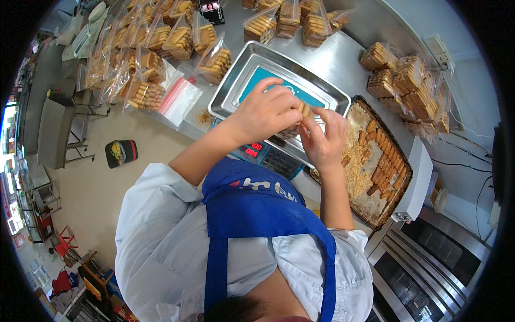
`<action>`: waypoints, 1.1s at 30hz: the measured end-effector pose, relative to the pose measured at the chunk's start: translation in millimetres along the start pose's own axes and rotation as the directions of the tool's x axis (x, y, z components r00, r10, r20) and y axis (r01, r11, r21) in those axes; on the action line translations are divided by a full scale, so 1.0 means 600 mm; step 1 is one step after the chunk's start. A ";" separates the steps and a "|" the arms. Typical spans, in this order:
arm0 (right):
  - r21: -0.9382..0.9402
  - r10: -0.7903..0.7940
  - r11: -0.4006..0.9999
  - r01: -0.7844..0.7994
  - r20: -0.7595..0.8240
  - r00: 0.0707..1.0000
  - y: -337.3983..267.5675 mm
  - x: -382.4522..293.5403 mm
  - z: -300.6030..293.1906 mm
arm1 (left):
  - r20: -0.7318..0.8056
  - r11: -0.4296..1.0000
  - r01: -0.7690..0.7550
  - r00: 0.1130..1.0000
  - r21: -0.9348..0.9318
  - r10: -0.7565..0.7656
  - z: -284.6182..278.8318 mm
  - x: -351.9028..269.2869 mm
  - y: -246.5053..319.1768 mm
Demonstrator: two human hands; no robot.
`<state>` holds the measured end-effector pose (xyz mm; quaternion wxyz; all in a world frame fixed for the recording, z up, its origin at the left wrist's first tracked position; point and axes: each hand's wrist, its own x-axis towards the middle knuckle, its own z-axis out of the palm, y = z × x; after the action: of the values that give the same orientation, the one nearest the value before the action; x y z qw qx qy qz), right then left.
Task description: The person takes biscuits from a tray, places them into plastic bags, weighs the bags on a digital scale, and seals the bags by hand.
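Observation:
My left hand (267, 110) and my right hand (325, 135) meet over a shallow stainless steel tray (227, 86). Between them is a bundle of golden biscuit sticks (304, 109), apparently in a clear plastic bag and mostly hidden by my fingers. My left fingers curl over its left side. On its right, my right thumb and fingertips pinch near the top. The tray rests on a digital scale (277, 161) with a lit red display and a dark keypad. A teal panel with white marking shows in the tray.
A baking tray (402, 193) with loose brown sticks and crumbs lies right. Filled zip bags stand left (147, 95), at the back (260, 27) and in a right-hand stack (414, 90). Flat empty zip bags (180, 100) lie left of the scale. A phone (211, 10) stands at the back.

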<state>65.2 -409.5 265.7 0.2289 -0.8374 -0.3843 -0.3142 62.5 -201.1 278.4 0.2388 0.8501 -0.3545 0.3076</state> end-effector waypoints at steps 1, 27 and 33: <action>-0.017 -0.003 1.000 0.003 -0.014 1.000 -0.001 -0.007 -0.002 | 0.007 1.000 -0.024 1.000 0.017 0.024 -0.003 -0.005 0.002; -0.060 0.090 0.994 -0.086 0.072 0.993 -0.017 0.000 -0.008 | 0.286 0.977 0.067 0.950 0.204 -0.125 -0.026 -0.015 -0.005; -0.047 0.031 0.998 -0.029 0.034 0.999 -0.022 0.003 -0.008 | 0.232 0.990 0.130 0.963 0.049 -0.137 -0.024 -0.018 -0.013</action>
<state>54.0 -403.8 272.1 0.2074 -0.8534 -0.3682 -0.3051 57.2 -182.5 279.7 0.2012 0.9063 -0.3170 0.1939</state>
